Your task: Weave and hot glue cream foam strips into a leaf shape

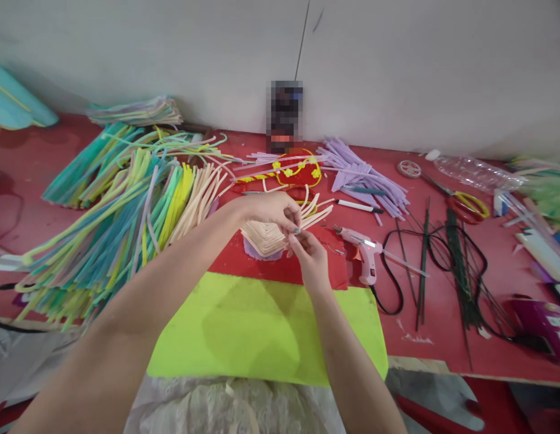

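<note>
Red worktop point(437, 301), its back edge against a pale wall. Large heap of multicoloured fuzzy stems point(121, 241), mostly teal, green and yellow, fills the left part and reaches the front left corner. Bright yellow-green flat sheet point(243, 337) at the middle of the front edge. Fanned bundle of lilac fuzzy stems point(361, 175) near the back edge, right of centre. Left hand point(275, 211) and right hand point(309, 250) over the centre of the worktop; thumb and forefinger tips of both meet. Whether anything is pinched there: too small to tell. Cream V-patterned piece of layered fuzzy stems point(261, 235) lies directly below the left hand, behind the sheet, with loose stem ends fanning toward the back right; a lilac rim shows under its front. Pink glue gun point(365, 253) just right of the right hand, nozzle toward the back left corner. White pen with black end point(356, 206) behind the gun.
</note>
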### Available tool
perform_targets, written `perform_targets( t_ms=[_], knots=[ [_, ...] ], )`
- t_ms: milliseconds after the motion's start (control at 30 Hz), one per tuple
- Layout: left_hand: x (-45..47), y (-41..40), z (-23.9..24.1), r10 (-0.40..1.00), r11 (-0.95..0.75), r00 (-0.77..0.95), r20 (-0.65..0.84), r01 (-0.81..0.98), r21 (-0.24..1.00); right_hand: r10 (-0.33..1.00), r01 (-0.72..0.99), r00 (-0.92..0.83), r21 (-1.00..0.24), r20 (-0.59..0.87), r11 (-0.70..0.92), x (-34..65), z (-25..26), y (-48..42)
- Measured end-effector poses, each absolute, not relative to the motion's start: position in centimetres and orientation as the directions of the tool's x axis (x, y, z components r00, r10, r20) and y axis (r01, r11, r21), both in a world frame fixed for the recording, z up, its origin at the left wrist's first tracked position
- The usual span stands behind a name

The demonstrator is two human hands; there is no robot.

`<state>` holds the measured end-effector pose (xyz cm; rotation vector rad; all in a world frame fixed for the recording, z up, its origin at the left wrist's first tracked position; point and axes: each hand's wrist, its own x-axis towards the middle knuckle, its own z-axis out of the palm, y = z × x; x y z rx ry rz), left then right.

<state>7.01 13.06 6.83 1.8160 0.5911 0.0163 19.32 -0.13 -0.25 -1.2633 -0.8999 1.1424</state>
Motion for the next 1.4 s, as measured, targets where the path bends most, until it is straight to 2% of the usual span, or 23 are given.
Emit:
perform_targets(
  t_ms=[100, 233, 433, 700, 933, 1067, 1233, 1300, 1400],
  knots=[
    [7.0, 12.9, 7.0, 0.392, -0.258, 0.887, -0.245, 0.361, 0.896, 0.964, -0.151, 0.255, -0.988, -0.071, -0.033, 19.4, -0.2, -0.2],
    [7.3, 12.7, 7.0, 0.446, -0.312, 0.860, -0.247, 0.408, 0.858, 0.956, -0.141, 0.287, -0.990, -0.067, -0.026, 19.5, -0.2, -0.2],
    [7.7, 12.5, 7.0, 0.493, -0.185, 0.823, -0.284, 0.418, 0.890, 0.948, -0.068, 0.319, -0.998, -0.011, 0.011, 19.6, -0.1, -0.2],
    [7.5, 12.1, 7.0, 0.393, -0.220, 0.895, -0.213, 0.317, 0.923, 0.966, -0.363, 0.215, -0.930, -0.144, -0.057, 19.5, 0.0, 0.0],
    [7.8, 11.4, 7.8, 0.415, -0.420, 0.886, -0.204, 0.386, 0.821, 0.964, -0.421, 0.127, -0.893, -0.233, -0.160, 19.4, 0.3, -0.2],
    [7.1, 11.9, 8.0, 0.343, -0.378, 0.910, -0.234, 0.362, 0.852, 0.937, -0.495, 0.134, -0.841, -0.323, -0.220, 19.7, 0.2, -0.2],
    [6.3, 12.0, 9.1, 0.274, -0.232, 0.932, -0.238, 0.304, 0.924, 0.929, -0.476, 0.199, -0.859, -0.313, -0.188, 19.9, 0.3, -0.2],
    [6.2, 11.8, 9.6, 0.297, -0.206, 0.921, -0.254, 0.322, 0.924, 0.932, -0.448, 0.239, -0.883, -0.272, -0.143, 19.9, 0.4, -0.3],
    [5.9, 11.9, 9.6, 0.464, -0.279, 0.856, -0.228, 0.386, 0.879, 0.936, -0.397, 0.299, -0.916, -0.187, -0.056, 20.0, 0.7, -0.4]
  ],
)
